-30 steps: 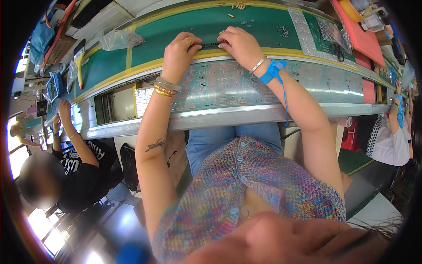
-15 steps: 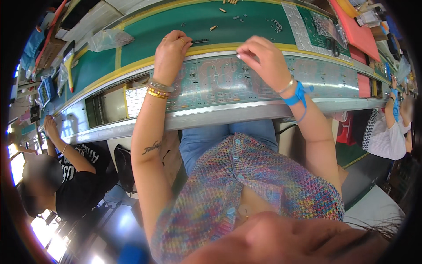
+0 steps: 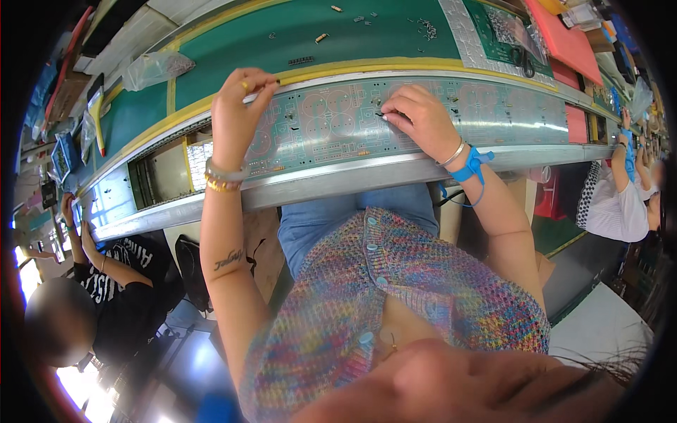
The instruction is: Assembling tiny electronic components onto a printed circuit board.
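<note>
A long green circuit board (image 3: 331,141) with printed circles and a few fitted parts lies in a metal rail in front of me. Over its far left edge, my left hand (image 3: 243,102) pinches a tiny dark part (image 3: 277,82) between thumb and fingertip. My right hand (image 3: 422,118) is lowered to the board's middle, thumb and finger closed at a small black component (image 3: 380,114); whether they grip it or only touch it is hard to make out. A black comb-like strip of parts (image 3: 301,61) rests on the green mat beyond the rail.
The green mat (image 3: 247,42) holds a banded resistor (image 3: 321,38) and a heap of small metal pieces (image 3: 427,29). A clear plastic bag (image 3: 156,69) lies left, a populated board (image 3: 501,39) right. A metal rail edge (image 3: 331,173) runs nearest me. Co-workers sit on both sides.
My left hand has moved left and nearer, away from the black strip, with a tiny dark part in its fingers. My right hand has come down onto the board. The view has shifted slightly.
</note>
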Available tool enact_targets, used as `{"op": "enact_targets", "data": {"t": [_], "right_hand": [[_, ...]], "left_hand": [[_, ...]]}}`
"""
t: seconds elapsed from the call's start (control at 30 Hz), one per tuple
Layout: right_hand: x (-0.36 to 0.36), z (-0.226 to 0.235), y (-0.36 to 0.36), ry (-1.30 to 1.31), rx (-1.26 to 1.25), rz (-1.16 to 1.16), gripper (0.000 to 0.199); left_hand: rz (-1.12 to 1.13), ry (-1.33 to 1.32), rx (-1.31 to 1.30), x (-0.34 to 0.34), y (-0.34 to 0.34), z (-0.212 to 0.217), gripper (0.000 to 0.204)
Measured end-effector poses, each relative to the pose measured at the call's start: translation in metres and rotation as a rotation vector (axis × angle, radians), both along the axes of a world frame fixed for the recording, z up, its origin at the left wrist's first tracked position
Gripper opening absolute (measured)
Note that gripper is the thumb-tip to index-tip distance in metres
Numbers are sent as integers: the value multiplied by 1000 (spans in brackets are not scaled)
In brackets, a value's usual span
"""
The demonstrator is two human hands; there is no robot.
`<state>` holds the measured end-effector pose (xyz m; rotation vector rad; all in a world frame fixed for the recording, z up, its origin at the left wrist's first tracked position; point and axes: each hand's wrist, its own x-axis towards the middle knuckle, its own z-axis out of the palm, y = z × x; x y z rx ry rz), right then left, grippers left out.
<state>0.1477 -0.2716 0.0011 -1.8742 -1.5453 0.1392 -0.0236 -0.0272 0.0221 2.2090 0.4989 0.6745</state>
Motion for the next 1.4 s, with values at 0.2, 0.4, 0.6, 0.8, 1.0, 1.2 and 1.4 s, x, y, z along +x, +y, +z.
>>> {"op": "enact_targets", "data": {"t": [0.2,0.4,0.6,0.8,1.0,1.2,1.4], "right_hand": [[0,-3,0,-20,-37,18,11],[-2,-3,1,-152,3,41,15],[-4,-2,2,-172,12,40,16],[-4,1,3,-197,4,63,17],[-3,4,-1,-39,40,33,13],[-3,9,-6,30,46,-2,13],[23,19,-22,17,-8,-228,9]], "left_hand": [[-46,76,-189,-36,-19,-2,13],[-45,167,-18,-48,-31,-1,13],[-64,176,133,-47,-34,-6,11],[-107,186,315,-40,-37,-8,11],[-126,185,412,-37,-38,-7,8],[-147,221,466,-37,-39,-6,8],[-198,299,593,-43,-45,-2,16]]}}
